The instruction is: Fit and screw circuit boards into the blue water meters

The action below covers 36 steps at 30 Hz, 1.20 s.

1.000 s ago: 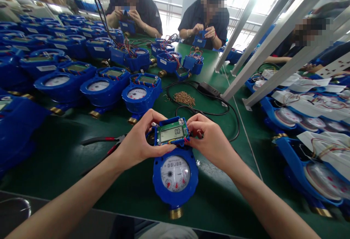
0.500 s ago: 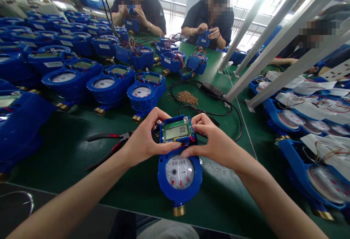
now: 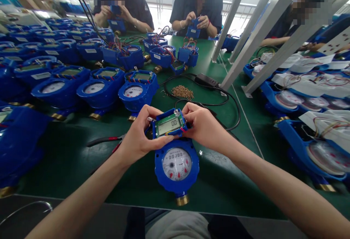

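Note:
A blue water meter (image 3: 176, 166) with a white dial and a brass fitting lies on the green table (image 3: 68, 159) in front of me. At its top sits a green circuit board with an LCD reading "00" (image 3: 168, 125). My left hand (image 3: 138, 137) grips the board's left side, thumb along its lower edge. My right hand (image 3: 202, 126) pinches the board's right edge, where red wires show. Both hands are closed on the board.
Rows of blue meters (image 3: 95, 89) fill the table's left and far side. Red-handled pliers (image 3: 106, 142) lie left of my hand. A pile of small brass screws (image 3: 182, 92) and a black cable with adapter (image 3: 207, 82) lie beyond. Other people work opposite; metal struts (image 3: 246, 31) stand at right.
The meter and both hands sit slightly higher and further left in view as my head shifted. My right fingers moved up along the board's right edge; the grip is otherwise the same.

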Motion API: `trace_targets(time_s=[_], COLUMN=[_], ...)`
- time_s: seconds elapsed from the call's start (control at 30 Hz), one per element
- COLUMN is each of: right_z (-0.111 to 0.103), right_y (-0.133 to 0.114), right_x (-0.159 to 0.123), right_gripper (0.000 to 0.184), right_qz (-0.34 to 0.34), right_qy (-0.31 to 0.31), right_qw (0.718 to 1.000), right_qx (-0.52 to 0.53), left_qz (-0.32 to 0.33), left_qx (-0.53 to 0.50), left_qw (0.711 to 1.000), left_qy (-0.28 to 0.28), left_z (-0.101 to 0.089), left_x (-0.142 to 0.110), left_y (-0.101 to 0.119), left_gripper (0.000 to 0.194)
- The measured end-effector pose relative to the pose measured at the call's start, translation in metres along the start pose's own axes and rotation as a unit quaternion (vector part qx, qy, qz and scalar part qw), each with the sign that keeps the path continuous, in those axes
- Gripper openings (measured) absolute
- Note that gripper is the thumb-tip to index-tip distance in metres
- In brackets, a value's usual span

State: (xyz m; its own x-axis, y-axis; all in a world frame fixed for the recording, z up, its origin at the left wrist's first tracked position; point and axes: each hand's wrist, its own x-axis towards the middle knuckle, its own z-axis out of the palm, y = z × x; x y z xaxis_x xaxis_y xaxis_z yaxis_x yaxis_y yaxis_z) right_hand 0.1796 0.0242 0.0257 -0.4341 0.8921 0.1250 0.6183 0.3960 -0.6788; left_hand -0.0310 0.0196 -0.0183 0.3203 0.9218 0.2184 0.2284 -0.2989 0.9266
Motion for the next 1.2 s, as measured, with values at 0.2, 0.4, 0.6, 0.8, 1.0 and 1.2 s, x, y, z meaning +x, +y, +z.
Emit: trace_targets(time_s=[0.2, 0.4, 0.6, 0.8, 1.0, 1.2], right_z=[0.009, 0.010, -0.008, -0.029, -0.018, -0.004], right_y=[-0.003, -0.008, -0.004, -0.006, -0.010, 0.002], right_x=[-0.011, -0.012, -0.013, -0.044, -0.052, -0.048], right_gripper=[0.020, 0.022, 0.014, 0.038, 0.009, 0.010], right_qz=[-0.016, 0.000, 0.018, 0.056, -0.058, -0.018], right_qy=[0.043, 0.038, 0.016, 0.001, 0.131, 0.094], right_qw=[0.994, 0.993, 0.999, 0.977, 0.985, 0.980], right_qx=[-0.102, -0.116, -0.039, 0.206, 0.098, 0.173], left_qz=[0.009, 0.033, 0.036, 0.027, 0.022, 0.026], left_qx=[-0.013, 0.000, 0.018, 0.008, 0.006, -0.001], left_qw=[1.000, 0.999, 0.999, 1.000, 1.000, 1.000], left_qy=[-0.004, -0.002, -0.003, 0.001, 0.000, 0.003], left_z=[0.000, -0.001, 0.000, 0.000, 0.001, 0.000], left_x=[-0.005, -0.008, -0.010, -0.010, -0.009, -0.012], left_y=[0.000, -0.003, -0.003, -0.002, 0.000, -0.003], left_gripper=[0.049, 0.050, 0.051, 0.051, 0.052, 0.052])
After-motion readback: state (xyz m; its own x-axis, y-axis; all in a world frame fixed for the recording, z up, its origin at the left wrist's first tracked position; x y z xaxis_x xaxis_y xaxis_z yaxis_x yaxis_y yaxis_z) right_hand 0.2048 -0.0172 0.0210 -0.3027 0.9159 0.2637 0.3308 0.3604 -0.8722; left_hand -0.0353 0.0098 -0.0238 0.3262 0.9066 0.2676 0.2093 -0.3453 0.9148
